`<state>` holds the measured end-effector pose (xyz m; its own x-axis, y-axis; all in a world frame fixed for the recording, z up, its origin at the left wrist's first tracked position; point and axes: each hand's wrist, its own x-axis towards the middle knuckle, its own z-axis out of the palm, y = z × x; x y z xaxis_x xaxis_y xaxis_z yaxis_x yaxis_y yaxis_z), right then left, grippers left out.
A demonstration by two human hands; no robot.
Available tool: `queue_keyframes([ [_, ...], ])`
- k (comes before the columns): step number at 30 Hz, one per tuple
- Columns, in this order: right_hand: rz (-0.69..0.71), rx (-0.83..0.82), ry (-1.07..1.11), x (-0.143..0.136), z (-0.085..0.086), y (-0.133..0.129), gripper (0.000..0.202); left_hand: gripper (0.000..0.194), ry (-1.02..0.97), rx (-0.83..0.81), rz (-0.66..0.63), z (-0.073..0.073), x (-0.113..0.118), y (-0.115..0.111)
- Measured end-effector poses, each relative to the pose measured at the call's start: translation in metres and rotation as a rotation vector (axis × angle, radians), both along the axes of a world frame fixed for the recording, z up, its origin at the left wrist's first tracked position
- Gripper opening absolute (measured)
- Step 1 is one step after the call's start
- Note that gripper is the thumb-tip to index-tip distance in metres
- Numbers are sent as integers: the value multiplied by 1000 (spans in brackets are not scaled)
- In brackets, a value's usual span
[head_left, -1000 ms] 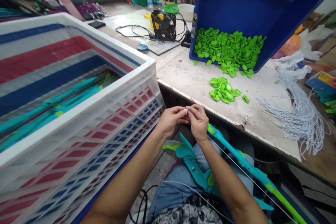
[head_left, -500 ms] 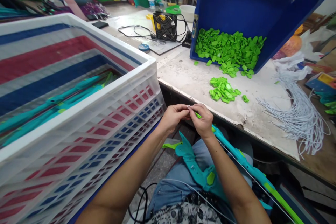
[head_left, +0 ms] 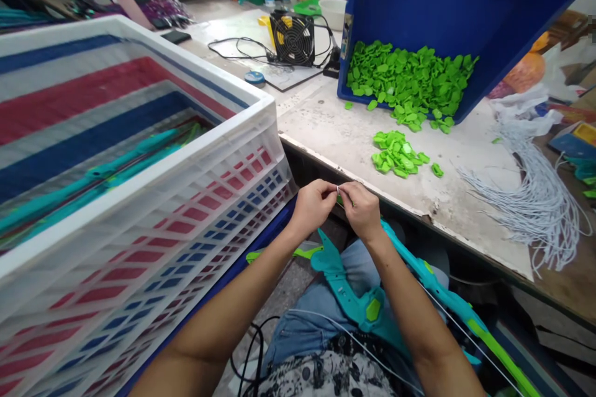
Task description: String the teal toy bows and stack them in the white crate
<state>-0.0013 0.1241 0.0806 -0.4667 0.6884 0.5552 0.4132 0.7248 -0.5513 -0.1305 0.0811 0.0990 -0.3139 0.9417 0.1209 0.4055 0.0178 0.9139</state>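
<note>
My left hand (head_left: 313, 203) and my right hand (head_left: 361, 208) meet fingertip to fingertip just off the table's front edge. Both are closed in a pinch on a white cord (head_left: 338, 189), of which a short bit shows between them. A teal and lime-green toy bow (head_left: 344, 288) lies across my lap. Its long limb passes under my right forearm out to the lower right, with white string running beside it. The limb's upper end is partly hidden behind my right hand, where a bit of green shows.
At my left stands a white plastic crate (head_left: 274, 115) with more teal pieces inside. On the table (head_left: 321, 130), a tilted blue bin (head_left: 433, 6) spills green plastic pieces (head_left: 410, 80). A small green pile (head_left: 395, 154), a bundle of white cords (head_left: 544, 198) and a black fan (head_left: 294, 40) are there too.
My left fingers have shifted slightly and the white loop between the fingertips now looks like a short, tight strand. The view has tilted a little; the bow stays on my lap.
</note>
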Motion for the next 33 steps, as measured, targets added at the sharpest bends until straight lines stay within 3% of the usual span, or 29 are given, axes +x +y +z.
queue_keyframes([
  [4, -70, 29, -84, 1, -3, -2, 24, 15, 185, 44, 4, -2, 4, 1],
  [12, -43, -58, 17, 3, -15, -3, 18, 20, 155, -70, -3, -9, -2, -2],
  [20, 54, -88, -38, 5, -23, -19, 19, 22, -10, -122, -315, -20, -24, -13],
  [25, 19, 32, -79, 6, -32, -27, 21, 25, 61, -130, -256, -32, -23, -21],
  [29, -111, 92, -135, 3, -46, -25, 20, 25, 119, -81, -273, -42, -18, -24],
  [31, -140, 81, -150, 2, -53, -24, 19, 24, 90, -38, -250, -46, -18, -33],
  [33, -109, 61, -176, 2, -58, -23, 18, 27, 44, -1, -143, -52, -20, -55],
])
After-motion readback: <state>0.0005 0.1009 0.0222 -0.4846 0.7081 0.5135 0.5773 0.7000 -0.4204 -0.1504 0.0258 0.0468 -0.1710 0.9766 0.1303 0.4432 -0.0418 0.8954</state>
